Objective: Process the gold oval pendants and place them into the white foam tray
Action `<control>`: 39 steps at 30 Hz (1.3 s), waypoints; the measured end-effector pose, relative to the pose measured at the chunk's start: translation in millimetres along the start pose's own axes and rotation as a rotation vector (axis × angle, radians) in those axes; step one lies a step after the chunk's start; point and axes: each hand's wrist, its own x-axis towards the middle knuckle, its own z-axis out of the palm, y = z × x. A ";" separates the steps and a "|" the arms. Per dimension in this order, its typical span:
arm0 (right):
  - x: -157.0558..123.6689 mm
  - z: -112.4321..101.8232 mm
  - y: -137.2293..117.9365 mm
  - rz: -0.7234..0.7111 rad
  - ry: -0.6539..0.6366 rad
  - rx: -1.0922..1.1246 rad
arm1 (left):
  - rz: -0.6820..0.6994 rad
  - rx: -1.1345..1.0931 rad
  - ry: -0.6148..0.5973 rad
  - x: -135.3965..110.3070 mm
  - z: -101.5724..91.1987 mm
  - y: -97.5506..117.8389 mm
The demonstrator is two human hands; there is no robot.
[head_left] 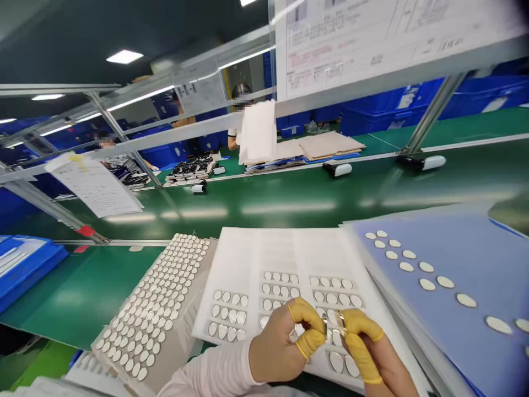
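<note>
Shiny pieces (324, 326) (apparently ovals) show edges between fingers (305, 310), slightly apart.

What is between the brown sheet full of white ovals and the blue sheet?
In the head view, a white sheet with rows of ovals lies between the brown sheet and blue sheet.
</note>
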 end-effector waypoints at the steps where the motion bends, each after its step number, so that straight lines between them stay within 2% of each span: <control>1: 1.9 7.1 -8.3 -0.060 0.004 0.044 | 0.019 -0.026 0.034 -3.7 -0.6 -1.3; 6: 6.5 28.3 -37.3 -0.131 -0.046 0.169 | 0.042 -0.103 0.089 -14.7 -4.1 -5.4; 14: 8.3 29.0 -54.3 -0.121 -0.100 0.218 | 0.028 -0.125 0.077 -19.2 -14.7 -10.1; 21: 5.7 33.0 -50.2 -0.085 -0.148 0.249 | 0.052 -0.101 0.027 -19.4 -21.3 -9.8; 31: 2.0 28.4 -38.8 -0.066 -0.262 0.231 | 0.057 -0.096 0.106 -23.3 -19.0 -13.9; 35: 3.4 27.5 -37.0 -0.054 -0.288 0.246 | 0.151 -0.031 0.138 -22.2 -17.4 -18.1; 39: 11.9 29.5 -33.7 -0.084 -0.166 0.294 | 0.294 0.096 0.133 -17.8 -19.7 -19.8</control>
